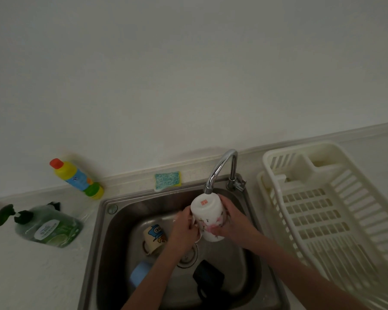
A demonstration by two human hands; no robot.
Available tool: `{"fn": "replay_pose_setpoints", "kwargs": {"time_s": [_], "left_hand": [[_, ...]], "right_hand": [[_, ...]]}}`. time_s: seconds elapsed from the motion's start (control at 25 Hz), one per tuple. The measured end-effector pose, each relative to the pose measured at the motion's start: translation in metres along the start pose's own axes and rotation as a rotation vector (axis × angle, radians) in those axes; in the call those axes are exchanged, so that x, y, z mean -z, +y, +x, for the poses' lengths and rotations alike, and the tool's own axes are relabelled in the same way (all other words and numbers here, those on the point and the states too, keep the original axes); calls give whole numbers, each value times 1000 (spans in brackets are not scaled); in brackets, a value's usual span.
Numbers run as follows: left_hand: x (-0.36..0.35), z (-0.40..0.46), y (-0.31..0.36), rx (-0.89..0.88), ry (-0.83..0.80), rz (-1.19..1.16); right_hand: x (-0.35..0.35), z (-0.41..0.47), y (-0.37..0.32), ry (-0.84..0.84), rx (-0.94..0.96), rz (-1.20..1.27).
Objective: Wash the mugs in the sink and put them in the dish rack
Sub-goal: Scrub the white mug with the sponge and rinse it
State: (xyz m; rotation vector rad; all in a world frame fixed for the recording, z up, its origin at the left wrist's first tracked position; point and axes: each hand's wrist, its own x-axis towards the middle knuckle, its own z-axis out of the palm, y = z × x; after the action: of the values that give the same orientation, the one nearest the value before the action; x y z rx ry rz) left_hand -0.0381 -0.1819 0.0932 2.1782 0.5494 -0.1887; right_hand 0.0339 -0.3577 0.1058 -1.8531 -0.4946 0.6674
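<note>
A white mug with pink flowers (207,214) is held upside down right under the faucet spout (220,170), over the steel sink (103,220). My left hand (184,229) grips its handle side, and my right hand (230,220) wraps round its other side. Lower in the sink lie a cream mug with a blue cartoon print (154,239), a light blue mug (140,272) and a black mug (207,279). The white plastic dish rack (323,211) stands on the counter to the right with no mugs in it.
A blue-and-yellow sponge (168,180) lies on the counter behind the sink. A yellow bottle with a red cap (76,178) and a green pump bottle (47,227) are on the counter to the left. A white wall rises behind.
</note>
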Motion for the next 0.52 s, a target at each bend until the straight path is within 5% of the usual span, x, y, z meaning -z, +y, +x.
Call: {"fn": "replay_pose_setpoints", "kwargs": {"time_s": [0.52], "left_hand": [[-10, -18, -5, -41, -3, 32]], "right_hand": [[-21, -12, 34, -51, 6, -44]]}}
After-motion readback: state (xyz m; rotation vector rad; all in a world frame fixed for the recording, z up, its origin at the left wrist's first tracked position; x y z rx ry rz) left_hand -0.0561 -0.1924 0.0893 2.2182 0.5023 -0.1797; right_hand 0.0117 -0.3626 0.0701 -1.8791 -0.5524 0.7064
